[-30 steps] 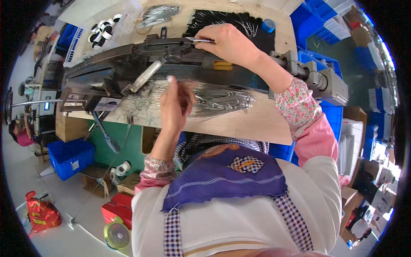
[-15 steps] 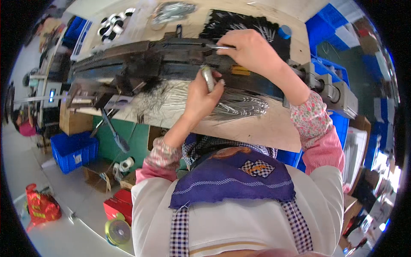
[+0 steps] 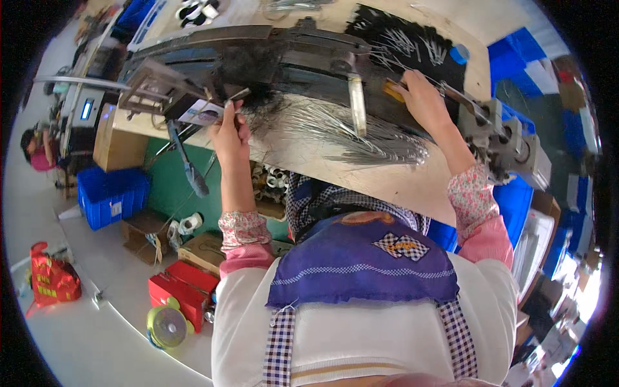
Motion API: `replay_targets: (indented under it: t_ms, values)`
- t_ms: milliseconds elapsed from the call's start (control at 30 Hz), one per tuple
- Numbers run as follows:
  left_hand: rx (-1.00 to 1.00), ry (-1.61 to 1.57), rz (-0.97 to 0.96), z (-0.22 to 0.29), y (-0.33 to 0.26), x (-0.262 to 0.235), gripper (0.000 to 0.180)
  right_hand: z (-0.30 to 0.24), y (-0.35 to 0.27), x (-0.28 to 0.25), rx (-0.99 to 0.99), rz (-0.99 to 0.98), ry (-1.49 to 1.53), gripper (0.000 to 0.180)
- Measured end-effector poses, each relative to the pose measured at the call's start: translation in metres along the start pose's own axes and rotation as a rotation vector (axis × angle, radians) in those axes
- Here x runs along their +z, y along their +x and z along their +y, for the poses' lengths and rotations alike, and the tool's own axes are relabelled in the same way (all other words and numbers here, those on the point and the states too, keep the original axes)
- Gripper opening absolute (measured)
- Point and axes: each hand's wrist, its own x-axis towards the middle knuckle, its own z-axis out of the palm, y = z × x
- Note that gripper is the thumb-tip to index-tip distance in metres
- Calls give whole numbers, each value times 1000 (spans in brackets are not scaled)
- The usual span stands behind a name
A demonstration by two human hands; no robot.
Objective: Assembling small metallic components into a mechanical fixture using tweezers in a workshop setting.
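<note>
A long dark metal machine (image 3: pixel 309 61) lies across the bench, with a pale metal lever (image 3: pixel 357 106) sticking out toward me from its middle. My left hand (image 3: pixel 231 135) is closed at the machine's left part, thumb and fingers round a short rod-like handle (image 3: pixel 241 95) next to a mass of black bristles (image 3: pixel 255 74). To the right, my right hand (image 3: pixel 427 103) is closed beside a yellow block (image 3: pixel 393 90); its fingertips hide whatever is in them. Thin silver wires (image 3: pixel 380 145) lie in a loose bundle on the bench between my hands and nearer me.
More wires lie on a black bristly mat (image 3: pixel 412 42) at the back right, beside a blue cap (image 3: pixel 460 54). White-and-black spools (image 3: pixel 196 11) stand at the back left. A grey motor-like unit (image 3: pixel 516 145) sits at the right end; a blue-gripped lever (image 3: pixel 190 164) hangs at the left.
My left hand has let go of the pale lever and moved left to the short handle. My right hand has moved from the machine's far edge toward the yellow block. The view has shifted.
</note>
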Motion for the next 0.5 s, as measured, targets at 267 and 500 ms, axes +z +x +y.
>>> replay_targets:
  t_ms: [267,500]
  values:
    - [154,-335,-39,-23,-63,50,20,1,-90,-73,-85,-175,354,23]
    - [-394,56,-994,-11,-101,211,25,-11,-93,-111,-167,-432,383,21]
